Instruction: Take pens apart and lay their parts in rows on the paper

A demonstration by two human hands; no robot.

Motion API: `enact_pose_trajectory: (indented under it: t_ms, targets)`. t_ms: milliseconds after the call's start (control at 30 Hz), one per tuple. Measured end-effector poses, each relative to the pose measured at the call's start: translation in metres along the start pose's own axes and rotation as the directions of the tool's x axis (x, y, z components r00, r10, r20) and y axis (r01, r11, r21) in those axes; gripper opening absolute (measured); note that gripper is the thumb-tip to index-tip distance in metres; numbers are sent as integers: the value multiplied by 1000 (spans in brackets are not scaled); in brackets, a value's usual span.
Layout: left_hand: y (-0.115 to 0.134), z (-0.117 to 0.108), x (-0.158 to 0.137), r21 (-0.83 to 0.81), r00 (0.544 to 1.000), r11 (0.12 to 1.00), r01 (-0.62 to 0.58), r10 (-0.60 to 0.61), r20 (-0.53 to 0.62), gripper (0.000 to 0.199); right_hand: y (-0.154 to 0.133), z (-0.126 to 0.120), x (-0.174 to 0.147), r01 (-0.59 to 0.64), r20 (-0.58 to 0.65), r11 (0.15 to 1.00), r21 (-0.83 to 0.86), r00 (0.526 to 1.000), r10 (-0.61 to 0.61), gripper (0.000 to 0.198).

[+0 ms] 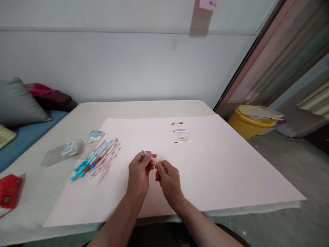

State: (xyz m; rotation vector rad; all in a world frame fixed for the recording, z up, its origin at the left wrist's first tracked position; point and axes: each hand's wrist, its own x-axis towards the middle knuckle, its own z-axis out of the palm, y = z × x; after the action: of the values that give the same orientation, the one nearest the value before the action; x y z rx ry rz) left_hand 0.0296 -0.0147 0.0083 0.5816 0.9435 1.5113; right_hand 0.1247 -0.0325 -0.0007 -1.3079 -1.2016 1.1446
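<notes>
Over the middle of the pink sheet (pixel 205 171), both hands are on one slim, pale pen (pixel 154 159). My left hand (pixel 138 171) pinches its upper part, with the silvery end poking out past the thumb. The fingers of my right hand (pixel 169 178) are closed round the lower end, which they mostly hide. To the left lies a loose pile of pens (pixel 99 159), some blue, others pale or pinkish. Beyond my right hand, three small groups of slim pen-like pieces (pixel 182 138) lie in a column, some with dark points.
Left of the pens are a clear bag with a white item (pixel 70 148) and a blue-and-white packet (pixel 96 134). A red object (pixel 10 190) sits at the table's left edge. On the right, a yellow bin (pixel 240 125) stands beside the table; a wall (pixel 128 68) closes the back.
</notes>
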Motion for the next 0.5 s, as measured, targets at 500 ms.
enact_pose_trajectory:
  t_ms: [500]
  targets:
    - [7,-3,5,31,998,999,-16,14,63,18,-1,-10,12,-107,213,974,200,975,63,25]
